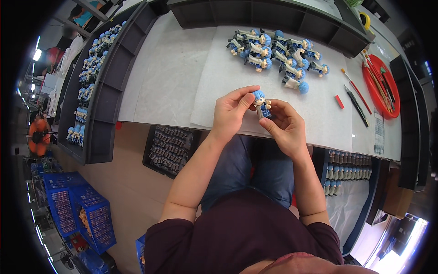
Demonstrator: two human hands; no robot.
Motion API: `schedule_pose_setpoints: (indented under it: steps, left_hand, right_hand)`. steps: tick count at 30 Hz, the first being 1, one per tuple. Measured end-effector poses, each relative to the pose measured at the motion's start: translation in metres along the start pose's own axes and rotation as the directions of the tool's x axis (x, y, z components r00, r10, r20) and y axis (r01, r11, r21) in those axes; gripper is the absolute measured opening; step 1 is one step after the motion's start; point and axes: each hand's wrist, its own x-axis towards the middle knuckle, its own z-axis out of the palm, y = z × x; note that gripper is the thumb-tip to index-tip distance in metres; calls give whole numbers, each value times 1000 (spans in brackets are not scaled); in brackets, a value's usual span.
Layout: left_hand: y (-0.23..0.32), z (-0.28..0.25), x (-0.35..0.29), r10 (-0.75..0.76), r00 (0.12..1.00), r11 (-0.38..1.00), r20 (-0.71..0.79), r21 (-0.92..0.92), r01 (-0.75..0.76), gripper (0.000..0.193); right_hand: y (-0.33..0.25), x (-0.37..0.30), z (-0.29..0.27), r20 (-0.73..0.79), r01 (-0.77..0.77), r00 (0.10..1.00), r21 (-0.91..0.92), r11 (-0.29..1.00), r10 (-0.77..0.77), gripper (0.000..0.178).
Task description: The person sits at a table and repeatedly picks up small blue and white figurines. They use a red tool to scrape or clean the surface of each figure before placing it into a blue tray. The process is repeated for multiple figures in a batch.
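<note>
Seen from the head camera, a worker in a dark top holds a small blue-haired figurine [262,109] between 2 bare hands, over the near edge of a pale worktable [159,82]. The left hand [229,114] has its thumb and index finger closed on the side of the head; the right hand [288,130] pinches the lower body, thumb at the base and fingers along the side. The toy looks light, stiff and fairly smooth, its painted face and small parts probably the easiest to mar, so the hair and sturdy torso seem the best holds. It sits between the 2 sets of fingertips, face up, head toward the table's far side. Beyond lies a cluster of similar figurines [260,51]; at right, a red tray [397,105] holds brushes.
</note>
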Motion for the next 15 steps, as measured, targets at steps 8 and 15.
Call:
schedule_pose_setpoints:
  steps: [8, 15]
  left_hand:
    - [2, 0, 0, -7, 1000, 1000, 16, 11, 7, 27]
    - [7, 0, 0, -45, 997, 999, 55, -7, 46, 26]
  right_hand:
    - [-1, 0, 2, -12, -3, 1000, 52, 999, 3, 45]
    - [9, -3, 0, -31, 112, 992, -186, 976, -120, 54]
